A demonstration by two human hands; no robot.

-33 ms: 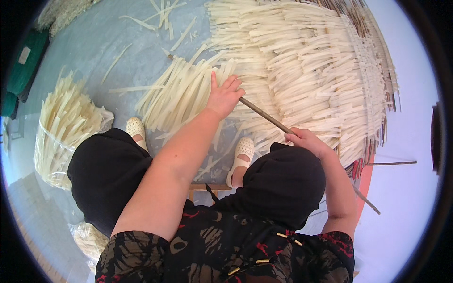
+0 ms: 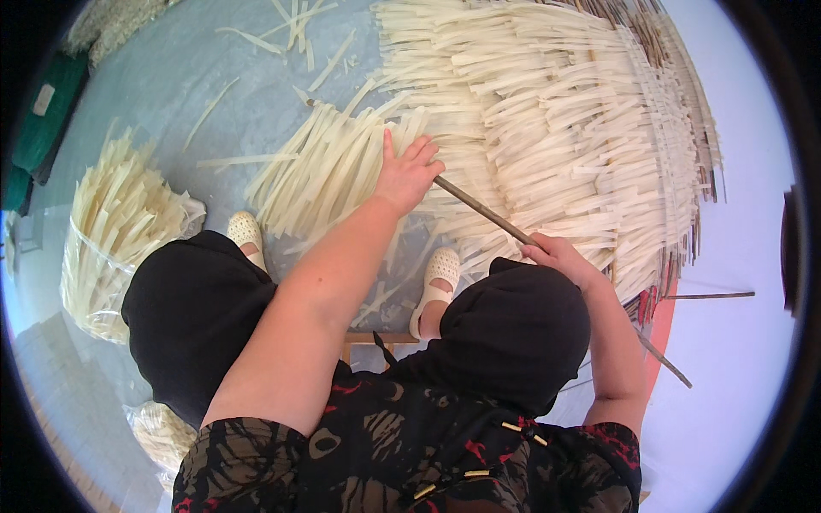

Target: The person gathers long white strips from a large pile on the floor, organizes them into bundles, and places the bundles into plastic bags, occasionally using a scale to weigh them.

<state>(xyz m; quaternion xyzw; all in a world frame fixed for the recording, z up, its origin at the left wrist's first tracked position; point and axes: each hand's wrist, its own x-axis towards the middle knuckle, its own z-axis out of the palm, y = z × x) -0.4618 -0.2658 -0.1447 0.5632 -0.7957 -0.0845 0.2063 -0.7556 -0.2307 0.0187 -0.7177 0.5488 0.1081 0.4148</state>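
Observation:
My right hand (image 2: 556, 256) is closed round the near end of a thin brown stick (image 2: 479, 208), by my right knee. The stick slants away to the left, and its far tip shows beyond a row of pale, flat, noodle-like strips (image 2: 321, 167) that hang over it. My left hand (image 2: 409, 175) lies on the near end of that row, where the bare stick comes out. Its fingers are spread and stretched out, with the palm hidden. Just right of the left hand begins a wide, thick layer of similar strips (image 2: 556, 111).
Left of my legs stands a clear plastic bag (image 2: 73, 265) stuffed with strips. Another bag (image 2: 162, 432) lies nearer. Loose strips (image 2: 295, 26) are scattered on the grey floor (image 2: 162, 94). Several stick ends (image 2: 705, 296) jut out at right, beside a pale wall (image 2: 735, 214). Something green (image 2: 47, 120) stands far left.

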